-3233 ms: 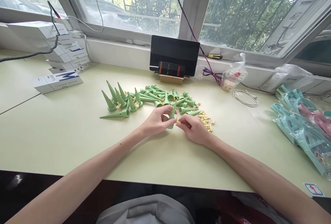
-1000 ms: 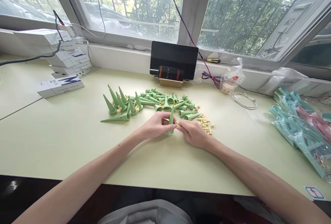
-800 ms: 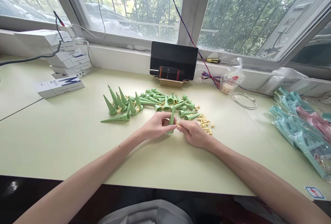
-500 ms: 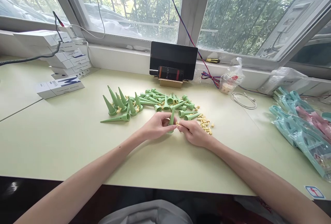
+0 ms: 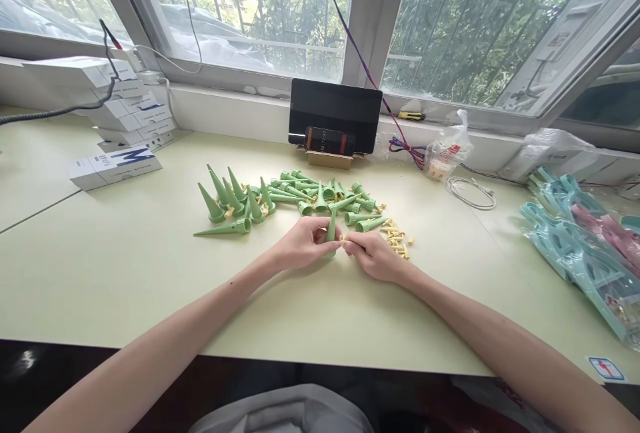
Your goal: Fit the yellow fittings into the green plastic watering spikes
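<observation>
My left hand (image 5: 304,244) is closed around a green plastic cone spike (image 5: 332,228), which stands point up at the middle of the table. Against the cone's right side, my right hand (image 5: 371,254) pinches a small yellow plastic valve (image 5: 341,238), mostly hidden by the fingers. Several upright green cones (image 5: 235,194) with yellow pieces at their bases stand to the left; one cone (image 5: 223,228) lies on its side before them. Behind my hands lies a heap of loose green cones (image 5: 295,188). Loose yellow valves (image 5: 397,241) are scattered just beyond my right hand.
A tablet (image 5: 335,110) with a phone (image 5: 327,142) before it stands at the back. White boxes (image 5: 117,168) are at the left. A coiled white cable (image 5: 471,194), a wrapped cup (image 5: 445,160) and bagged turquoise plastic items (image 5: 575,240) occupy the right.
The view has shifted very slightly. Both hands stay at the cone, holding the same pieces, with hardly any visible movement.
</observation>
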Demonstrator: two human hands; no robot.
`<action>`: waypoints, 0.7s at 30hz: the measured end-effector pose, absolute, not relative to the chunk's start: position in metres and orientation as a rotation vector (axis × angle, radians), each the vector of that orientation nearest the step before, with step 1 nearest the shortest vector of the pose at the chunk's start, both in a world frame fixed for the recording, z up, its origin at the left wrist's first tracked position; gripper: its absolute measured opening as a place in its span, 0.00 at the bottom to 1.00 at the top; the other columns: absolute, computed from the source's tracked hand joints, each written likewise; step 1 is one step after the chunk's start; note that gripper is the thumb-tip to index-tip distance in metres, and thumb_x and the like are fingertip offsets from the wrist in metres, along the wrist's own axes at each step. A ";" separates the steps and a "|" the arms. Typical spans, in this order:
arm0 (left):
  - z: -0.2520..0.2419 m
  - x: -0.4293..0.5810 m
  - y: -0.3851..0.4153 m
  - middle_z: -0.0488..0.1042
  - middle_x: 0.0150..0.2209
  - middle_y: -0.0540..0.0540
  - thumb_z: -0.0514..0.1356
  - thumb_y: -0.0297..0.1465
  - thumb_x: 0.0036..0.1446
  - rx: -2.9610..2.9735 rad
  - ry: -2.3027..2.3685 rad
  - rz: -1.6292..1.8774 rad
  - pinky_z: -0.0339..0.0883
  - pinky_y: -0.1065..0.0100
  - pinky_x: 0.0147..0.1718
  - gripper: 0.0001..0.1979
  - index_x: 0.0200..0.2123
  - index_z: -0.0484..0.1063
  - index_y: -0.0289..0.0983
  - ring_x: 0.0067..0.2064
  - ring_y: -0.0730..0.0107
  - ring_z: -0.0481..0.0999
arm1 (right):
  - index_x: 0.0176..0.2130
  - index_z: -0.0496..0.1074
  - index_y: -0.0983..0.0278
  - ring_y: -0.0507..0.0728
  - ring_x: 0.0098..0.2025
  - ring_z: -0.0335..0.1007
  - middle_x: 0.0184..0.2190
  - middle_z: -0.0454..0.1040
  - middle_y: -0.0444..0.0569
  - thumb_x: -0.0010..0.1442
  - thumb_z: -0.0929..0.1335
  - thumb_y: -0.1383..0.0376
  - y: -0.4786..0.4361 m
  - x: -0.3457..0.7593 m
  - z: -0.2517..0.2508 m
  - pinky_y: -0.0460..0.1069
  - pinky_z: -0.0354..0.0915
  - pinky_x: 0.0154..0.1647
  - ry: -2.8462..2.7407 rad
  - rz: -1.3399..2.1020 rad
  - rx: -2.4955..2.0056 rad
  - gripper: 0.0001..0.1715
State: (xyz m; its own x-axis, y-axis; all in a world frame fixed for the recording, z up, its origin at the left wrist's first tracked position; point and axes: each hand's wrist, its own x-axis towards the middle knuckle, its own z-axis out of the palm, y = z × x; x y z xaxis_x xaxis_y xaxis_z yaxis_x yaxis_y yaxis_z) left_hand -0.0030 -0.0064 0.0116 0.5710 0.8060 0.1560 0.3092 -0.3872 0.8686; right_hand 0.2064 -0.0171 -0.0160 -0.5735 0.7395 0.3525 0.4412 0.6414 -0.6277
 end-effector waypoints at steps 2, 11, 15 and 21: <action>0.012 -0.003 -0.006 0.56 0.21 0.55 0.61 0.38 0.56 1.948 0.889 0.738 0.49 0.74 0.22 0.13 0.36 0.73 0.34 0.23 0.78 0.54 | 0.26 0.62 0.63 0.50 0.24 0.55 0.21 0.61 0.40 0.68 0.58 0.63 -0.017 0.206 -0.016 0.45 0.54 0.28 -2.255 0.648 -0.922 0.18; 0.012 -0.003 -0.006 0.56 0.21 0.55 0.61 0.38 0.56 1.958 0.884 0.733 0.49 0.74 0.22 0.13 0.35 0.73 0.33 0.23 0.77 0.53 | 0.26 0.62 0.63 0.50 0.24 0.56 0.21 0.61 0.41 0.68 0.58 0.62 -0.017 0.206 -0.017 0.45 0.54 0.28 -2.258 0.644 -0.915 0.19; 0.011 -0.003 -0.006 0.56 0.21 0.55 0.61 0.38 0.56 1.960 0.881 0.738 0.49 0.74 0.22 0.12 0.35 0.73 0.33 0.23 0.77 0.54 | 0.26 0.62 0.63 0.50 0.24 0.56 0.21 0.61 0.41 0.68 0.58 0.62 -0.017 0.206 -0.017 0.45 0.54 0.28 -2.259 0.645 -0.921 0.19; 0.011 -0.004 -0.006 0.59 0.22 0.54 0.61 0.36 0.56 1.978 0.887 0.738 0.50 0.73 0.23 0.10 0.35 0.74 0.33 0.24 0.77 0.54 | 0.26 0.63 0.64 0.49 0.23 0.56 0.20 0.61 0.41 0.68 0.59 0.62 -0.017 0.206 -0.017 0.45 0.54 0.28 -2.250 0.658 -0.932 0.19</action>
State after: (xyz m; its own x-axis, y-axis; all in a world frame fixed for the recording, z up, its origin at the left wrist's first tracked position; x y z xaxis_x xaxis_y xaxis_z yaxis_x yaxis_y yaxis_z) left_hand -0.0037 -0.0061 0.0111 0.5786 0.7976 0.1704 0.3128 -0.4100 0.8568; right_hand 0.2062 -0.0172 -0.0169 -0.5673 0.7490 0.3424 0.4465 0.6291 -0.6364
